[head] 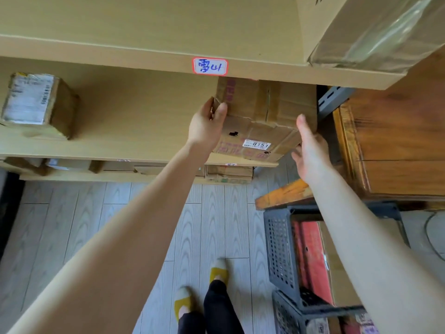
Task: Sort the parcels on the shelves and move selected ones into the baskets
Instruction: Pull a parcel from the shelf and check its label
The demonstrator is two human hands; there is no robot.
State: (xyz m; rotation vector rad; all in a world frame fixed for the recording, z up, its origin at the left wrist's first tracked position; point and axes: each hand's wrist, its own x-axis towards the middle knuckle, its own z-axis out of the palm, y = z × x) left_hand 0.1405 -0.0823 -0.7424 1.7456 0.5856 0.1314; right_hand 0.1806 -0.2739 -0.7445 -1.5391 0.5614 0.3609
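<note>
A brown cardboard parcel (262,116) with a white number sticker sits at the right end of the middle shelf (134,150), its front poking past the shelf edge. My left hand (207,124) grips its left front corner, thumb on top and fingers behind the side. My right hand (310,150) reaches to the parcel's right front corner with straight fingers touching the side. Below on the right stands a dark grey basket (279,247) holding a red-and-brown box (315,259).
A smaller taped parcel (36,102) lies at the shelf's left end. A big box (370,27) overhangs the upper shelf. Lower shelves hold more parcels (228,174). A wooden cabinet (395,141) stands to the right. A second basket (313,319) sits nearer my feet.
</note>
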